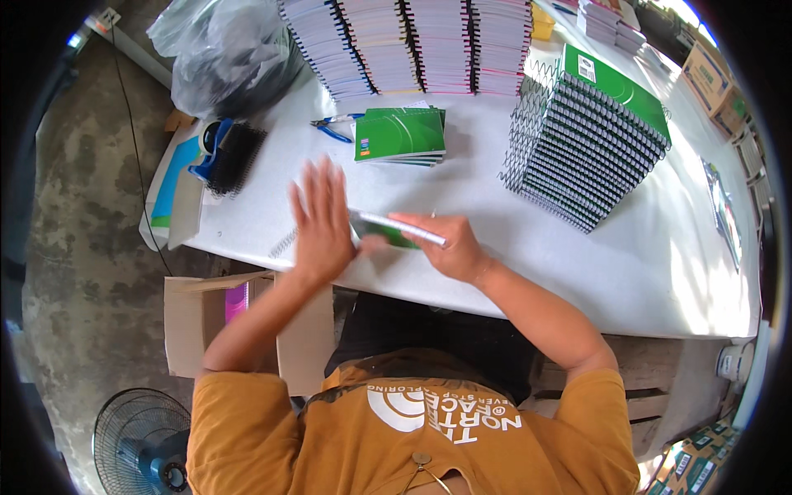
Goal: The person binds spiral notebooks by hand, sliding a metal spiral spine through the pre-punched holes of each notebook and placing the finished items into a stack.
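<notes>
My right hand (456, 246) grips a thin green notebook (388, 233) by its right end, tilted up on its edge over the front of the table. Beside the notebook's left end is my left hand (320, 223), its fingers stretched out and slightly blurred; whether the palm touches the notebook I cannot tell. A loose wire coil (285, 243) sticks out to the left from under that hand. Beyond my hands lies a short stack of green notebooks (400, 136), with blue-handled pliers (334, 130) at its left.
A tall stack of coil-bound green notebooks (590, 136) stands at the right. Rows of bound books (412, 45) line the back. At the left are a tape dispenser (213, 148), black coils (235, 161) and a plastic bag (235, 58). Below stand an open carton (186, 322) and a fan (140, 441).
</notes>
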A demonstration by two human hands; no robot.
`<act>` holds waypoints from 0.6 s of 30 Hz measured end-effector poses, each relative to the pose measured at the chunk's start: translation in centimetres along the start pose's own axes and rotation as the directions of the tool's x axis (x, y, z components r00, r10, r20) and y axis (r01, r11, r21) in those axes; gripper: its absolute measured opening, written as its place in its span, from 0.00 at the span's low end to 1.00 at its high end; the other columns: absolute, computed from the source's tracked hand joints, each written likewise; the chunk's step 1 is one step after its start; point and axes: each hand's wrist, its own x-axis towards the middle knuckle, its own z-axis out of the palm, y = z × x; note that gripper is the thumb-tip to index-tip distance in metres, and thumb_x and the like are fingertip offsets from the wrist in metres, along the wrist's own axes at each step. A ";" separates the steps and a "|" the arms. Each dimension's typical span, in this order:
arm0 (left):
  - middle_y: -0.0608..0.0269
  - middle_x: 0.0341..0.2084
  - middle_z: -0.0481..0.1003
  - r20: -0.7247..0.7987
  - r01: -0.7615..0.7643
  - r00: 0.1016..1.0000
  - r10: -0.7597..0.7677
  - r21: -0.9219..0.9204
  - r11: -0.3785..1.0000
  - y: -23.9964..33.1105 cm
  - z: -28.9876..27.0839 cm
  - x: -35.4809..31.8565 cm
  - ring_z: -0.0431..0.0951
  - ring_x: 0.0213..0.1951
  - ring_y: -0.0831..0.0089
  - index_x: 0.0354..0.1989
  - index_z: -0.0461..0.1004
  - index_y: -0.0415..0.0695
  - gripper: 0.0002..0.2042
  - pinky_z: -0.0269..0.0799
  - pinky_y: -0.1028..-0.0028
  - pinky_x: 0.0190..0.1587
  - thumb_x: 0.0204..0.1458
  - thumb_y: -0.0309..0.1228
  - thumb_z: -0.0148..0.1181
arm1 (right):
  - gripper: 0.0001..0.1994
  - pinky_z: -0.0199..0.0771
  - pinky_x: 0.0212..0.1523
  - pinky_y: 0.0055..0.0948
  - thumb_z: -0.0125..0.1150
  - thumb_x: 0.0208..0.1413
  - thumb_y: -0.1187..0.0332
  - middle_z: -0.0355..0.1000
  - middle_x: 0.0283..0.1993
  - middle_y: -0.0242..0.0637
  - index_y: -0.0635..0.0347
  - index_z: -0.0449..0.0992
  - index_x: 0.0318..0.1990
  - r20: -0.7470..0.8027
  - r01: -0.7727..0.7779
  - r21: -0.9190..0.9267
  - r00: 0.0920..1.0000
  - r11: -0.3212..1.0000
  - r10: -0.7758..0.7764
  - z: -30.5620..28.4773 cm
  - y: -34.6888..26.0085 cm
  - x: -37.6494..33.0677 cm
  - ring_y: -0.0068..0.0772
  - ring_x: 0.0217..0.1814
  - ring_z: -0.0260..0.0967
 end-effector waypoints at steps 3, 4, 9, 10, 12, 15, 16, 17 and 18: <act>0.31 0.62 0.42 -0.069 -0.157 0.985 0.158 0.021 0.987 1.9 -0.1 -4.5 0.36 0.65 0.38 0.61 0.39 0.24 0.54 0.20 0.43 0.61 0.43 0.68 0.40 | 0.16 0.72 0.34 0.30 0.57 0.49 0.79 0.74 0.38 0.47 0.58 0.73 0.48 -0.041 -0.060 0.039 0.997 0.997 0.062 0.5 -0.4 -0.5 0.43 0.35 0.74; 0.29 0.62 0.41 -0.176 -0.004 0.984 0.011 0.038 0.999 0.4 0.3 -3.4 0.36 0.65 0.38 0.61 0.37 0.23 0.54 0.19 0.43 0.60 0.45 0.68 0.38 | 0.15 0.73 0.33 0.30 0.58 0.49 0.78 0.74 0.38 0.46 0.59 0.74 0.46 -0.020 -0.054 0.005 0.998 0.999 0.054 0.6 -0.5 -0.4 0.44 0.33 0.73; 0.26 0.61 0.38 -0.047 0.005 0.999 -0.017 -0.249 0.969 3.6 3.2 -5.9 0.32 0.65 0.39 0.61 0.35 0.22 0.55 0.14 0.45 0.59 0.46 0.70 0.31 | 0.15 0.72 0.31 0.29 0.59 0.48 0.78 0.74 0.35 0.47 0.59 0.74 0.46 -0.009 -0.048 0.020 0.999 0.999 0.049 1.1 -1.3 -0.8 0.44 0.31 0.73; 0.25 0.61 0.38 0.089 -0.056 0.992 0.085 -0.284 0.957 5.4 3.4 -8.3 0.30 0.65 0.37 0.61 0.36 0.22 0.54 0.14 0.44 0.59 0.46 0.69 0.31 | 0.15 0.72 0.31 0.29 0.59 0.48 0.78 0.74 0.35 0.48 0.59 0.74 0.46 -0.037 -0.066 0.044 0.997 0.997 0.068 0.9 -1.2 -0.9 0.44 0.31 0.73; 0.27 0.62 0.36 -0.153 -0.112 0.984 0.093 -0.123 0.986 4.6 2.3 -6.3 0.28 0.65 0.37 0.61 0.37 0.22 0.54 0.13 0.43 0.59 0.46 0.69 0.31 | 0.16 0.73 0.32 0.28 0.59 0.48 0.78 0.74 0.35 0.48 0.59 0.74 0.47 -0.094 -0.011 -0.007 0.996 1.000 0.010 1.0 -0.8 -0.8 0.43 0.31 0.73; 0.28 0.62 0.34 -0.321 0.119 0.936 -0.148 -0.107 0.987 1.4 -0.3 -0.9 0.25 0.64 0.37 0.61 0.36 0.23 0.53 0.14 0.44 0.59 0.47 0.68 0.32 | 0.16 0.73 0.33 0.28 0.59 0.48 0.78 0.74 0.37 0.47 0.58 0.74 0.47 0.022 -0.006 -0.024 1.000 1.000 0.006 0.7 -1.9 -0.6 0.43 0.32 0.73; 0.28 0.62 0.34 -0.267 0.111 0.952 -0.148 -0.149 0.983 1.9 0.2 -1.3 0.26 0.64 0.36 0.61 0.36 0.23 0.53 0.15 0.44 0.59 0.47 0.68 0.32 | 0.15 0.74 0.34 0.30 0.58 0.49 0.78 0.74 0.39 0.47 0.58 0.74 0.47 0.045 0.065 -0.049 0.997 0.997 -0.063 0.8 -2.2 -0.9 0.43 0.33 0.73; 0.27 0.62 0.34 -0.229 0.105 0.962 -0.148 -0.190 0.976 2.3 1.1 -1.4 0.27 0.64 0.34 0.61 0.35 0.23 0.53 0.15 0.44 0.60 0.47 0.69 0.32 | 0.15 0.74 0.34 0.28 0.58 0.49 0.78 0.74 0.39 0.46 0.60 0.74 0.46 -0.002 0.060 -0.042 0.998 0.997 -0.060 0.8 -2.0 -0.8 0.40 0.34 0.74; 0.26 0.61 0.37 -0.155 0.005 0.985 -0.069 -0.379 0.925 4.4 3.4 -5.0 0.28 0.64 0.33 0.62 0.38 0.24 0.53 0.15 0.42 0.59 0.46 0.70 0.32 | 0.14 0.74 0.34 0.27 0.58 0.49 0.78 0.75 0.38 0.45 0.61 0.74 0.45 -0.052 0.061 -0.025 0.997 0.998 -0.062 1.1 -1.3 -0.7 0.38 0.34 0.75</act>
